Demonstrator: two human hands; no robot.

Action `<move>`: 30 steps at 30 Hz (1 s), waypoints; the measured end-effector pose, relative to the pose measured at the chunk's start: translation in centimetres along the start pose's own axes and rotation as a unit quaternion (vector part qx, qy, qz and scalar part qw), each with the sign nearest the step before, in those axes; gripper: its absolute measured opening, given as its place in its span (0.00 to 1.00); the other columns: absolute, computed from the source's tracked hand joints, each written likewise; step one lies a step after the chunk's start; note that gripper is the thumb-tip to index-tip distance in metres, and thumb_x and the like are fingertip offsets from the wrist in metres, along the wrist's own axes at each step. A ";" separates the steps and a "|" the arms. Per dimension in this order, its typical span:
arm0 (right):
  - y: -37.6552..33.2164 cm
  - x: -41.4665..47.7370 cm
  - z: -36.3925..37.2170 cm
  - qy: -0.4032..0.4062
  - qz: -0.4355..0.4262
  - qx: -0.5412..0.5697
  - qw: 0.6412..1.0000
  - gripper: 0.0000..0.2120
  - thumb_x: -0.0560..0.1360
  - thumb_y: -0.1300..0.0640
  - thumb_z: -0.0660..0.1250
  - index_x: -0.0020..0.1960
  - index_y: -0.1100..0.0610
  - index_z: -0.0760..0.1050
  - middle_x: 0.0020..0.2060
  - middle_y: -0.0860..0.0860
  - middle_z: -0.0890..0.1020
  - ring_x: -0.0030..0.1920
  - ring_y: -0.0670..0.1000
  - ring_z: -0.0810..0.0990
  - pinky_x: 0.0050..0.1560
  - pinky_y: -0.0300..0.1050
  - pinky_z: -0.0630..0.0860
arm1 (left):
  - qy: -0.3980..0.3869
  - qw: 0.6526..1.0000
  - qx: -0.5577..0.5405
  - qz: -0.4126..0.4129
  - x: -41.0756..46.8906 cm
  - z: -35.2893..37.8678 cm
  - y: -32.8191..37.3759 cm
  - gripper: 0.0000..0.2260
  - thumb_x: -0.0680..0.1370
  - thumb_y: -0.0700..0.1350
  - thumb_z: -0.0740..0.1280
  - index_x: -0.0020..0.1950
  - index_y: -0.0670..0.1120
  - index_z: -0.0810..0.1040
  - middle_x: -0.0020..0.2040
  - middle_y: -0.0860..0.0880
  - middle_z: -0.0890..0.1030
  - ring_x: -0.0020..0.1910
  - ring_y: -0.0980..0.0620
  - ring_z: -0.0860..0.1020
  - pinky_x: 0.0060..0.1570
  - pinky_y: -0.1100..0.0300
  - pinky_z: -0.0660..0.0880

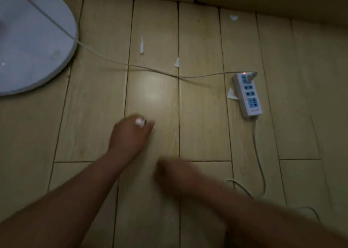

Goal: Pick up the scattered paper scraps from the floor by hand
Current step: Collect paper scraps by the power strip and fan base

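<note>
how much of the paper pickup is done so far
Partly done: the left hand is closed on a wad of scraps. The right hand is blurred, so its state is unclear. Four scraps are left: a strip, a triangle, one beside the power strip, one near the wall.

The floor (154,97) between the hands and the cord is bare, so a hand can pass there freely. A thin white cord (131,66) runs across the floor from the round white base (28,46) at far left to the power strip (247,95) at right. Two scraps lie beyond the cord, and one scrap touches the strip's left side. More cable (259,163) loops below the strip.
</note>
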State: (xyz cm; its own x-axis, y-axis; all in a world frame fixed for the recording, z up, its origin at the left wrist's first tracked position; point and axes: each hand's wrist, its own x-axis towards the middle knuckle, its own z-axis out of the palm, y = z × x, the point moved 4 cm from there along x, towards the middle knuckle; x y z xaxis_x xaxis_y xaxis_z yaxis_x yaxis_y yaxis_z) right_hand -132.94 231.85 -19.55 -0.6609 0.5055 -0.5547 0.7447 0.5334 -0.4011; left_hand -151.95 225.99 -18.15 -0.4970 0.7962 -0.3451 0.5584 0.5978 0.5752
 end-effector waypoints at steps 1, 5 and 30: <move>1.8 2.8 -6.3 0.044 -0.010 -0.058 0.997 0.08 0.82 0.50 0.64 0.55 0.54 0.76 0.43 0.52 0.79 0.46 0.58 0.81 0.40 0.44 0.66 | 0.021 1.000 -0.011 -0.001 2.8 0.0 1.3 0.19 0.81 0.55 0.68 0.34 0.48 0.71 0.33 0.49 0.75 0.36 0.47 0.74 0.38 0.56 0.63; 9.8 5.6 -14.3 0.188 0.080 -0.208 0.957 0.11 0.81 0.57 0.64 0.62 0.59 0.71 0.54 0.58 0.79 0.53 0.62 0.82 0.48 0.53 0.75 | 0.015 0.992 -0.109 -0.055 7.9 0.4 4.3 0.17 0.80 0.53 0.69 0.38 0.42 0.76 0.35 0.48 0.76 0.43 0.44 0.80 0.41 0.55 0.71; 17.4 20.1 -33.4 0.351 0.134 0.085 0.923 0.17 0.81 0.63 0.60 0.65 0.57 0.82 0.73 0.52 0.77 0.73 0.53 0.75 0.70 0.40 0.70 | 0.172 0.981 -0.033 0.080 20.8 -0.5 9.6 0.10 0.82 0.55 0.66 0.49 0.50 0.77 0.43 0.49 0.82 0.46 0.47 0.82 0.47 0.52 0.76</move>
State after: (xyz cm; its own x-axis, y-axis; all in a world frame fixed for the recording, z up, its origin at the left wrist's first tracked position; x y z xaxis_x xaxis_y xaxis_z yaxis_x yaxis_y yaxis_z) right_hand -136.37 273.96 -13.36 -0.3044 0.9502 -0.0662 0.8549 0.2419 -0.4589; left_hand -157.24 248.23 -19.45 -0.6074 0.7942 0.0169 0.6090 0.4519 0.6519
